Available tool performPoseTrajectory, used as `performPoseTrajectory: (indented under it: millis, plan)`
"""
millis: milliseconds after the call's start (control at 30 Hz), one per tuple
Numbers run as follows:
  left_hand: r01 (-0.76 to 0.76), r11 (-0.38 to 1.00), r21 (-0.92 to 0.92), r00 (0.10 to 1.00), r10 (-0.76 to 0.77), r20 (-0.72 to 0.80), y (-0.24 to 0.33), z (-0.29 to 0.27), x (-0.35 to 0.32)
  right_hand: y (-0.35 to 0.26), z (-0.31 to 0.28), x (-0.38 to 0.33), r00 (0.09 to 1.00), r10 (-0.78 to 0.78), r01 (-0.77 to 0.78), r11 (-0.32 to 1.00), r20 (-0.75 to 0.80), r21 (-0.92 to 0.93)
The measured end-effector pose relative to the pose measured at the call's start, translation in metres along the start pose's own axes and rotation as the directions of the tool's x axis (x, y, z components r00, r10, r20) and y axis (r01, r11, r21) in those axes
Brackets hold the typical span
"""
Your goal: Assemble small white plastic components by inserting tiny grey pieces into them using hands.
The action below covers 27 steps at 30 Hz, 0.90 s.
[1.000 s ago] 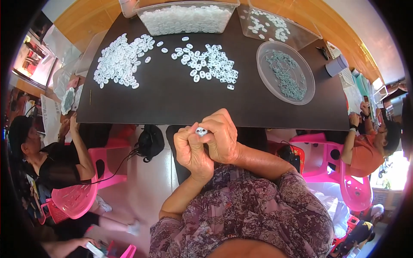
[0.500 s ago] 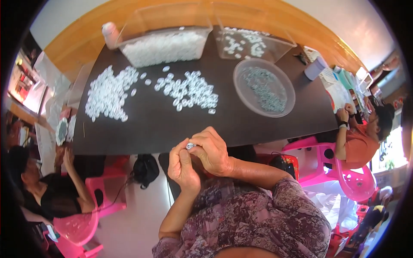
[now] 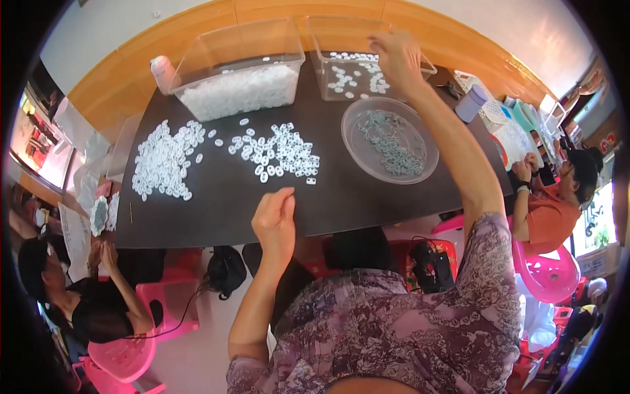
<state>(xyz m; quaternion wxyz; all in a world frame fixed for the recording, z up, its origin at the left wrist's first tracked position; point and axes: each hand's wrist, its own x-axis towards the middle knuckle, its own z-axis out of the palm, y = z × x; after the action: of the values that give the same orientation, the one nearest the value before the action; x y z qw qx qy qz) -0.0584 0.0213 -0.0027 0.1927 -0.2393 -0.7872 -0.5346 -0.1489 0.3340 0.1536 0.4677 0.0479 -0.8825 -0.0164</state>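
My left hand [image 3: 274,223] is held at the table's front edge with its fingers curled in. Whatever it may hold is hidden. My right hand [image 3: 399,58] reaches far forward above the clear plastic bin [image 3: 321,77] at the back right. Motion blurs its fingers, so I cannot tell what is in them. White oval plastic pieces [image 3: 375,83] lie scattered inside that bin. Small white pieces with dark openings [image 3: 289,154] form a loose pile beyond my left hand. A bigger pile of white oval pieces [image 3: 164,157] sits farther left. Small grey-green parts [image 3: 394,148] fill part of a round clear tray [image 3: 350,134].
At the back left, a clear bin [image 3: 289,39] holds a heap of white pieces, beside a pink-capped bottle [image 3: 163,73]. A lilac cup [image 3: 471,104] and white basket [image 3: 493,113] stand right. People sit at both sides; a pink chair [image 3: 167,302] is at lower left.
My hands were together over a small white piece at the table's front edge. They have parted: the right went forward over the back-right bin, the left stayed near the edge.
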Motion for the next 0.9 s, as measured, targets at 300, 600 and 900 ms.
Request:
performPoseTrajectory:
  millis: [300,600,900]
  plan:
    - [-0.281,0.906,0.317,0.951,0.218,0.219,-0.008,0.037,0.015,-0.073,-0.013,-0.057,0.965,-0.258,0.243,0.944,0.043,0.224]
    - [-0.286,0.929,0.234,0.939,0.223,0.262,-0.014,0.028,0.006,-0.099,-0.036,-0.102,0.951,-0.232,0.118,0.883,0.204,0.454]
    - [-0.268,0.922,0.28,0.944,0.194,0.266,-0.014,0.026,0.008,-0.135,-0.047,-0.134,0.962,-0.157,0.001,0.821,0.224,0.571]
